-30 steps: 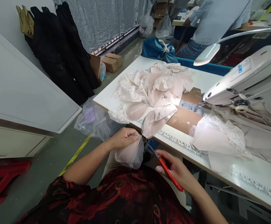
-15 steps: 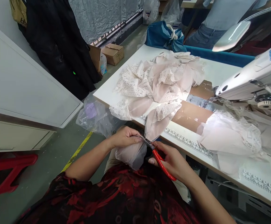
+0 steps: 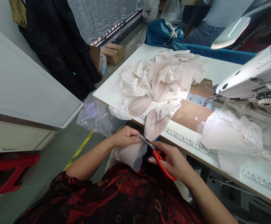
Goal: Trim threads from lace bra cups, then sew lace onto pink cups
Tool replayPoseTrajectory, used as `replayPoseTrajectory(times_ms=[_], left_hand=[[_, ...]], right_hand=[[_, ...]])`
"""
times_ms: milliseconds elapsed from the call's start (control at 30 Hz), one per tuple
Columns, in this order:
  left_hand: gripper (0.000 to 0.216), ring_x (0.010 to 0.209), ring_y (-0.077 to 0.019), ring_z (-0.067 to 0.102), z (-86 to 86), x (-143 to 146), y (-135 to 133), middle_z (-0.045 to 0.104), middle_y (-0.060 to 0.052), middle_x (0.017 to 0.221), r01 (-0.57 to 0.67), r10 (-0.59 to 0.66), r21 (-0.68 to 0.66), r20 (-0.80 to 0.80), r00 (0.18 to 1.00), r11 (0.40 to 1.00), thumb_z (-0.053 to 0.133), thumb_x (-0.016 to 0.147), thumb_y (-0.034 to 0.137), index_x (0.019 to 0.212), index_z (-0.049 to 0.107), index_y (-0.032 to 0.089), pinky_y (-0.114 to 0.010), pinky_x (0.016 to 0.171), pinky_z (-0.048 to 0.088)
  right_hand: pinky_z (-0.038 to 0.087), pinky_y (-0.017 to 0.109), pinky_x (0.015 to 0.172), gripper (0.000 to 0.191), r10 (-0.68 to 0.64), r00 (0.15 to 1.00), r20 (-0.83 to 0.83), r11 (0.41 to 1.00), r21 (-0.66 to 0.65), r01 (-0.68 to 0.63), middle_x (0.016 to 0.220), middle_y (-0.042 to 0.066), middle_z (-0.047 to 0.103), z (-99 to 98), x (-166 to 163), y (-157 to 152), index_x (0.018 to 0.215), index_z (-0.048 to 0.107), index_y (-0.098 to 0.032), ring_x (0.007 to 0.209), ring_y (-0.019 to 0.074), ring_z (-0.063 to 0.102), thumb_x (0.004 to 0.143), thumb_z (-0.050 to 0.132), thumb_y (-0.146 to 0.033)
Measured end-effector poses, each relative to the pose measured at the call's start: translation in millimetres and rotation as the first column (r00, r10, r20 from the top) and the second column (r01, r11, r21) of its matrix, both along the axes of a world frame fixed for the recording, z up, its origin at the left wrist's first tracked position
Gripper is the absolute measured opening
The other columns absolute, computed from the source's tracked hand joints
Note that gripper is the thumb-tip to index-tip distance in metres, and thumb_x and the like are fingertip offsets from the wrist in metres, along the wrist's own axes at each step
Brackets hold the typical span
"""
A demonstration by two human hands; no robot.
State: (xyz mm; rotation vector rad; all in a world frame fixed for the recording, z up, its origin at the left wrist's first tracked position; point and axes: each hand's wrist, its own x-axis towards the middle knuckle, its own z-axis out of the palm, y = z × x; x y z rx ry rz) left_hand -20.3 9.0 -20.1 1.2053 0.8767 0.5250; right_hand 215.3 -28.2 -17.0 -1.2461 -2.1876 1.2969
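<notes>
Below the tabletop's point(image 3: 102, 93) near edge, the left hand point(image 3: 127, 137) pinches sheer cloth point(image 3: 129, 155) between its fingers, seemingly steadying it for the red-handled scissors point(image 3: 160, 161) (closed or not, I can't tell from here) gripped in the right hand's point(image 3: 170, 157) fingers

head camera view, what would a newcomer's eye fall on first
Probably the heap of lace and sheer pinkish fabric on the white table, to the left of the sewing machine. Next, below it, the red-handled snips in the right hand, blades close to the sheer piece held by the left hand.
</notes>
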Motion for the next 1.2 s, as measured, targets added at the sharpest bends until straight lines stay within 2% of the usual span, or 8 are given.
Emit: replayPoseTrajectory(times_ms=[300,533,633,767,900,1000,1133,1200], left_hand=[[0.039,0.066,-0.0122,0.055,-2.9,-2.1,-3.6,0.064,-0.003,0.072,0.022,-0.019,0.082,-0.039,0.999,0.996,0.060,0.081,0.048,0.082,0.068,0.010,-0.022,0.064,0.043],[0.031,0.100,-0.0211,0.061,-10.9,13.0,-35.8,0.068,-0.011,0.096,0.019,-0.016,0.326,-0.011,1.000,0.945,0.054,0.089,0.038,0.089,0.072,0.013,-0.031,0.092,0.045],[0.029,0.122,-0.0234,0.051,-8.6,40.4,-54.6,0.067,-0.012,0.108,-0.156,0.121,0.298,0.131,0.984,0.942,0.053,0.090,0.036,0.100,0.072,0.016,-0.035,0.107,0.036],[0.035,0.111,-0.0235,0.058,-5.4,69.2,-57.1,0.067,-0.012,0.114,-0.444,0.414,0.141,0.199,0.888,0.885,0.054,0.089,0.042,0.104,0.071,0.016,-0.036,0.104,0.040],[0.036,0.103,-0.0229,0.062,-12.6,64.0,-46.9,0.070,-0.010,0.109,-0.633,0.605,0.041,0.250,0.756,0.773,0.058,0.086,0.042,0.106,0.070,0.015,-0.037,0.099,0.043],[0.034,0.103,-0.0222,0.062,-13.1,50.3,-46.7,0.071,-0.008,0.107,-0.669,0.641,0.087,0.219,0.736,0.739,0.059,0.086,0.041,0.105,0.071,0.016,-0.036,0.099,0.043],[0.030,0.120,-0.0236,0.054,1.1,50.2,-53.4,0.065,-0.009,0.121,-0.542,0.515,0.144,0.186,0.837,0.828,0.061,0.085,0.038,0.103,0.073,0.017,-0.033,0.108,0.035],[0.033,0.116,-0.0243,0.057,6.6,58.6,-52.0,0.066,-0.010,0.120,-0.568,0.538,0.047,0.265,0.800,0.822,0.062,0.085,0.040,0.107,0.072,0.017,-0.035,0.104,0.039]], right_hand=[[0.047,0.025,0.059,0.030,-0.018,0.999,0.043,0.979,0.203,0.009,0.076,0.004,0.070,-14.7,6.1,-2.4,0.107,0.063,-0.019,0.063,0.0181,0.063,0.086,0.059,-0.039],[0.049,0.026,0.061,0.024,-0.052,0.998,-0.037,0.961,0.270,0.060,0.075,0.003,0.069,-25.8,20.9,-21.1,0.101,0.063,-0.022,0.064,0.0184,0.063,0.084,0.059,-0.039],[0.051,0.027,0.062,0.023,-0.127,0.988,-0.092,0.941,0.303,0.149,0.076,0.003,0.069,-24.8,23.8,-26.2,0.099,0.064,-0.024,0.067,0.0198,0.064,0.084,0.059,-0.040],[0.051,0.027,0.059,0.025,-0.171,0.977,-0.129,0.913,0.352,0.207,0.072,0.002,0.067,-18.9,25.8,-30.1,0.102,0.064,-0.024,0.065,0.0202,0.064,0.083,0.062,-0.039],[0.050,0.026,0.056,0.027,-0.204,0.967,-0.150,0.859,0.446,0.250,0.070,0.001,0.066,-14.6,32.9,-35.0,0.106,0.063,-0.023,0.060,0.0181,0.062,0.082,0.063,-0.035],[0.048,0.024,0.053,0.025,-0.197,0.966,-0.170,0.834,0.489,0.256,0.064,-0.002,0.061,-13.0,38.6,-36.6,0.105,0.061,-0.023,0.056,0.0157,0.059,0.082,0.064,-0.030],[0.045,0.023,0.050,0.026,-0.205,0.964,-0.171,0.813,0.519,0.265,0.060,-0.004,0.056,-7.8,39.9,-33.4,0.106,0.059,-0.022,0.053,0.0150,0.056,0.081,0.065,-0.027],[0.044,0.023,0.050,0.026,-0.197,0.964,-0.180,0.806,0.530,0.264,0.059,-0.004,0.054,-3.2,37.9,-31.1,0.105,0.058,-0.022,0.053,0.0152,0.055,0.081,0.064,-0.026]])
